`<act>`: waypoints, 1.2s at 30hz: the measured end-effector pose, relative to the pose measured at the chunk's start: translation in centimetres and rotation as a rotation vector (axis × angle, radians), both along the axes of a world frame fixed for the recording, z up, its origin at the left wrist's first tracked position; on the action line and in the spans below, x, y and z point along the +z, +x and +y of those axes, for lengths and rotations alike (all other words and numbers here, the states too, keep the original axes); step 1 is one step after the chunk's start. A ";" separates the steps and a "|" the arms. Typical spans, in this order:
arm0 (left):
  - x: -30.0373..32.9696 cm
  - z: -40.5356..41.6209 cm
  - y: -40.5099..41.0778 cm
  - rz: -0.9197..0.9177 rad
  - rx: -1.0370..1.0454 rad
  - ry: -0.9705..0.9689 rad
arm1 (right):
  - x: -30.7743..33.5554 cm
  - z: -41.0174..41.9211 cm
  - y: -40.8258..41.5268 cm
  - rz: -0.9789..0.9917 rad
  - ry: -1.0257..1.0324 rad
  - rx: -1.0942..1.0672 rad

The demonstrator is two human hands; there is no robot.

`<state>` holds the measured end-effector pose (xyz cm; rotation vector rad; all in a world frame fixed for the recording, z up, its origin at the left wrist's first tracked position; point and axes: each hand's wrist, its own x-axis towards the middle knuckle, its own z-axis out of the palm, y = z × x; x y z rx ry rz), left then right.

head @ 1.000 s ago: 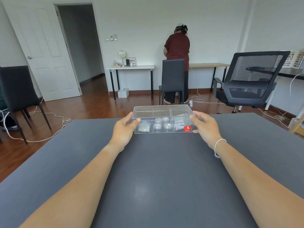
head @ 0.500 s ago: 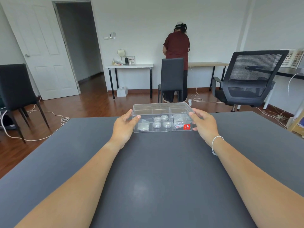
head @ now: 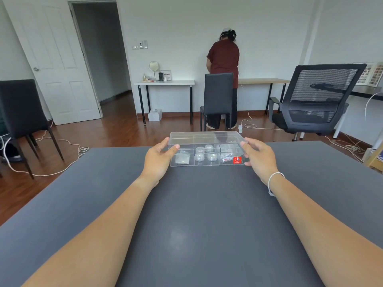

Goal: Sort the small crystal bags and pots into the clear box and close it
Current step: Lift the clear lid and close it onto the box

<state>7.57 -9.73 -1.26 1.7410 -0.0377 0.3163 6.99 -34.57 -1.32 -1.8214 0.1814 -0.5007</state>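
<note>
Clear box [head: 207, 139] at the far edge of the grey table [head: 207, 214], lid on, left hand [head: 158, 160] and right hand [head: 259, 158] gripping its ends, four pots [head: 205, 153] in the middle compartment, bags [head: 182, 159] either side.

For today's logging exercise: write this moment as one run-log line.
stage: closing | clear box: on grey table, lid on | pots: middle compartment | left hand, right hand: at box ends

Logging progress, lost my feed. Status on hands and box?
Left hand and right hand grip the box ends. Lid on, pots and bags inside. Nothing in the way.
</note>
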 end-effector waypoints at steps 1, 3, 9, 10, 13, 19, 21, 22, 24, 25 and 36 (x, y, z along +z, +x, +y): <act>0.0 0.0 0.0 0.002 -0.002 -0.003 | 0.0 0.0 0.0 -0.002 0.004 0.002; 0.1 0.0 -0.1 0.007 -0.002 -0.012 | 0.0 0.1 -0.1 -0.009 0.014 0.008; -0.2 0.3 -0.1 0.022 0.005 -0.017 | 0.1 0.1 -0.3 -0.014 0.029 0.022; -0.2 0.3 -0.1 0.024 0.007 -0.012 | 0.1 0.0 -0.3 -0.013 0.029 0.025; -0.2 0.2 -0.2 0.029 0.013 -0.011 | 0.0 0.0 -0.5 -0.013 0.029 0.027; -0.4 0.2 -0.3 0.033 -0.003 0.010 | 0.1 0.1 -0.6 -0.009 0.031 0.026; -0.5 0.2 -0.3 0.031 -0.003 0.024 | 0.1 0.1 -0.6 -0.007 0.032 0.028; -0.4 0.2 -0.3 0.023 -0.007 0.031 | 0.1 0.1 -0.6 -0.006 0.031 0.029; -0.5 0.2 -0.4 -0.001 -0.018 0.041 | 0.2 0.1 -0.7 0.000 0.034 0.031; -0.5 0.2 -0.4 -0.008 -0.022 0.045 | 0.2 0.1 -0.7 0.003 0.036 0.032; -0.8 0.3 -0.1 0.001 -0.003 0.053 | 0.1 -0.1 -0.6 0.010 0.050 0.040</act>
